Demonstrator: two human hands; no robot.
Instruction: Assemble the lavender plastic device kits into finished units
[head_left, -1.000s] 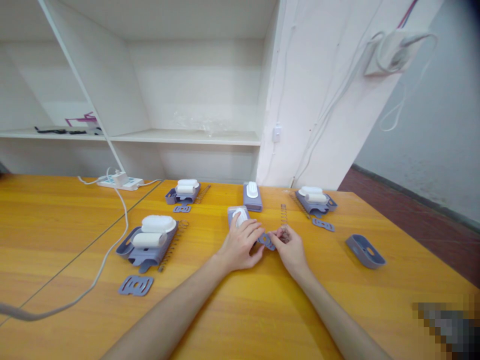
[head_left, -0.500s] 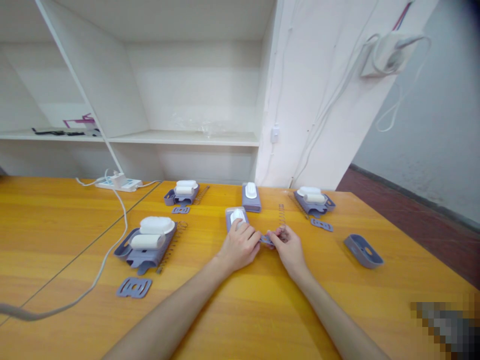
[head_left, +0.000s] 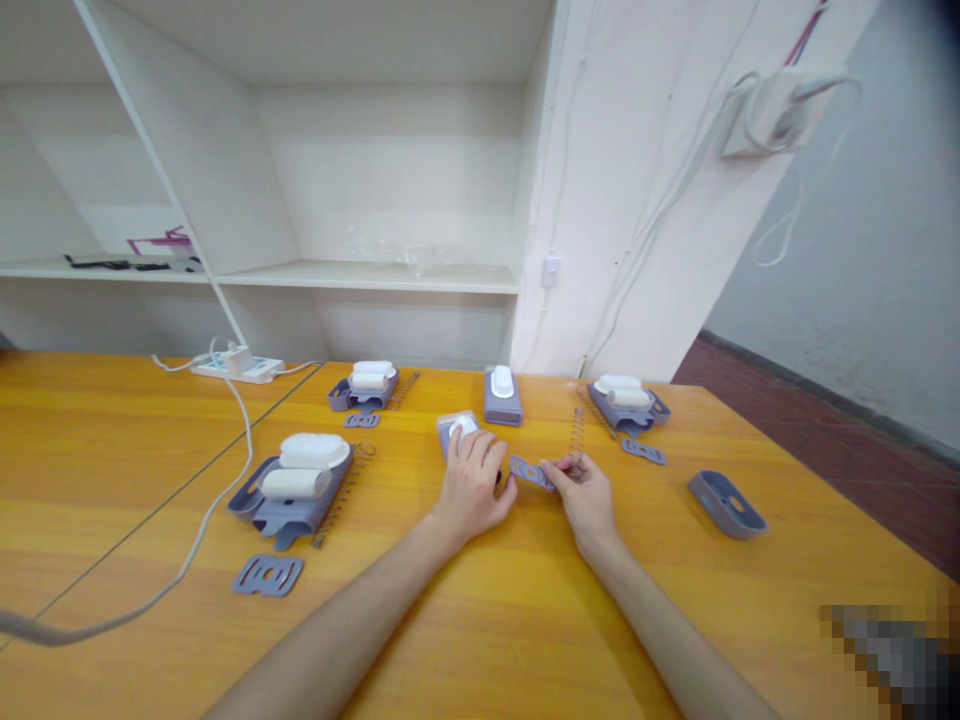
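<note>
Head view shows the left hand [head_left: 472, 487] clasping a purple box [head_left: 445, 432] on the worktop [head_left: 480, 640], the right hand [head_left: 589, 497] pinching a flat plate [head_left: 528, 470] outside it, one finished-looking box [head_left: 504, 404] behind, three sets [head_left: 295, 512] left in parts.

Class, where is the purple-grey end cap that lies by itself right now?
In the head view, the end cap lies on the table toward its right edge, to the right of the right hand.

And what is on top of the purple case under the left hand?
A white oval piece sits on top of the purple case. The left hand covers the nearer part, so I cannot tell what is there.
</note>
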